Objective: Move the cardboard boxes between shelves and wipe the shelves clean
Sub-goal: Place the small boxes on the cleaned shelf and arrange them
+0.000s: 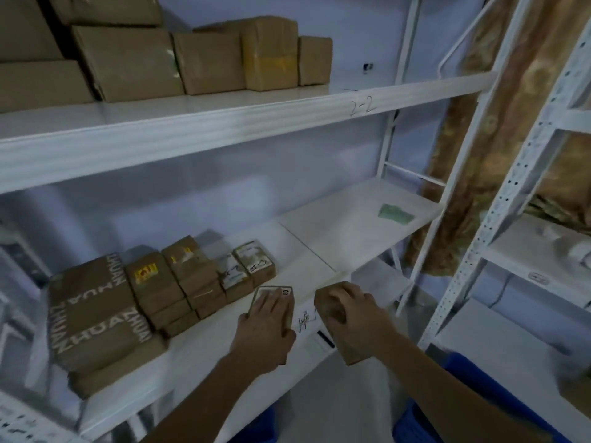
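While I bring two small cardboard boxes to the lower shelf (198, 356), my left hand (265, 324) presses one flat box (271, 294) down with straight fingers. My right hand (343, 306) curls around a brown box (347, 350), probably to set it just beside.

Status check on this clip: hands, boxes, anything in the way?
Left hand flat on a small box at the lower shelf edge. Right hand grips a brown box just off the edge. Green cloth lies far right, clear of both.
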### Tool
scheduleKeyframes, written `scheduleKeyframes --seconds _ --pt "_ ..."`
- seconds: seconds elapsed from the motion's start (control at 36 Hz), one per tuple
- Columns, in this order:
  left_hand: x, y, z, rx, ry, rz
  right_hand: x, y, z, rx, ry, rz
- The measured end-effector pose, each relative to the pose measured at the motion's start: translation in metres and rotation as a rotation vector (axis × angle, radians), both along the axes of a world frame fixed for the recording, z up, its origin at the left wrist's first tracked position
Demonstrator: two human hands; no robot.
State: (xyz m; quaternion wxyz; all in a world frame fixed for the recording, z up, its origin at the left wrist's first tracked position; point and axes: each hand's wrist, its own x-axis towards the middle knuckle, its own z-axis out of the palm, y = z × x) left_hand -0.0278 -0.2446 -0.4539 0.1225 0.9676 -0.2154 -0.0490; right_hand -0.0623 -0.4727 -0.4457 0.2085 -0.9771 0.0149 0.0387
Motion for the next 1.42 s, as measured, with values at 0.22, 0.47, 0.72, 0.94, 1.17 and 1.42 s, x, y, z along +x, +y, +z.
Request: scheduleKeyframes --seconds 0.22,0.47,0.72,0.94,1.17,1.42 --pt "0.025 -0.008 -0.002 -0.02 0.012 0.178 0.067 -0.016 -0.008 -0.013 -0.016 0.161" --pt "0.083 -0.001 -0.007 -0.067 -0.001 0.3 0.148 0.005 -0.019 -0.019 -0.064 0.311" --pt "0.165 0.002 -0.003 -0.12 0.023 0.39 0.229 0.023 -0.013 -0.059 -0.044 0.369" --pt "0.21 0.001 -0.013 -0.068 0.028 0.518 0.279 0.035 -0.016 -0.06 -0.031 0.421" --pt "0.241 -0.003 -0.032 -0.015 0.104 0.652 0.314 0.033 -0.024 -0.055 -0.005 0.511" --pt "0.254 -0.007 -0.046 0.036 0.108 0.766 0.347 0.037 -0.033 0.02 -0.03 0.601"
